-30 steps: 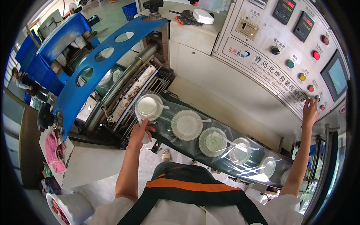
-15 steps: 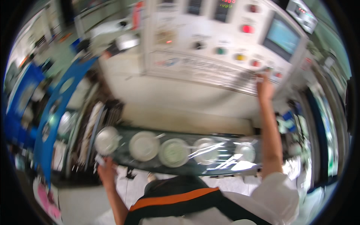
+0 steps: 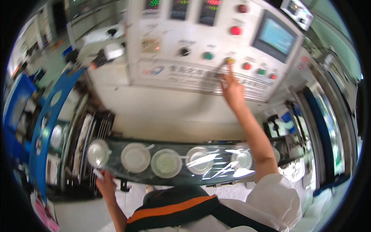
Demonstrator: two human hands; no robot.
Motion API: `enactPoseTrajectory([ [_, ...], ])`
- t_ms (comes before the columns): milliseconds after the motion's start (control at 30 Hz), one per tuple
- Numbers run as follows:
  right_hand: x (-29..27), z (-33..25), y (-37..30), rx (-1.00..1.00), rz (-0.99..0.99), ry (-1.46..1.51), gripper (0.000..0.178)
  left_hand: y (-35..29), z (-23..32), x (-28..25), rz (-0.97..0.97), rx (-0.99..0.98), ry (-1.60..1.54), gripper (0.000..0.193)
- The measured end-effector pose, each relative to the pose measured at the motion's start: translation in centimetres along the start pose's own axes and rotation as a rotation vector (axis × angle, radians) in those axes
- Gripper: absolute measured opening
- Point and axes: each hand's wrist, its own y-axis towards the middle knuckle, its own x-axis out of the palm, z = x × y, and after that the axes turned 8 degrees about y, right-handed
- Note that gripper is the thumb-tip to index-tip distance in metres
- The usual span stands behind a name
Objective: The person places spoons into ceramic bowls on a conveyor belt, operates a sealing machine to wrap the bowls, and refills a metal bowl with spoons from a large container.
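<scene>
My right hand (image 3: 233,88) reaches up to the control panel (image 3: 170,83). Its index finger is stretched out, with the tip on the yellow button (image 3: 230,60); nothing shows in this hand. Low at the left, my left hand (image 3: 106,185) is closed around a small white piece (image 3: 98,173) whose kind I cannot make out. Just above that piece lies a round whitish dish-like part (image 3: 98,153) with a short side tab. More such parts, including a greenish-centred one (image 3: 166,163), sit in a row on a dark belt (image 3: 143,177), with shiny clear film over some.
Red and green buttons surround the yellow one, and a screen (image 3: 276,38) is set in the panel's right side. A blue plate with round holes (image 3: 46,127) stands at the left. Metal rails and rollers (image 3: 311,116) flank the right. A pale box-like device (image 3: 297,13) sits above.
My right hand has moved left along the panel, from its lower right buttons to the yellow button. My left hand stays near the belt's left end. The whole view has shifted slightly.
</scene>
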Motion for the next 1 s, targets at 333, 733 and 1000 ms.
enactPoseTrajectory([
  [333,-3.1,0.4,-1.8,0.078,-0.031,-0.176,0.008,-0.6,-2.1,-2.9,0.098,0.070,0.383,0.022],
  [733,-3.4,-1.0,-1.5,0.061,-0.050,-0.101,0.010,-0.4,-1.9,-1.8,0.028,0.207,0.503,0.028],
  [1000,-4.0,-0.1,-2.3,0.079,-0.065,-0.106,0.009,4.2,-5.2,-3.0,0.004,-0.209,-0.273,0.030],
])
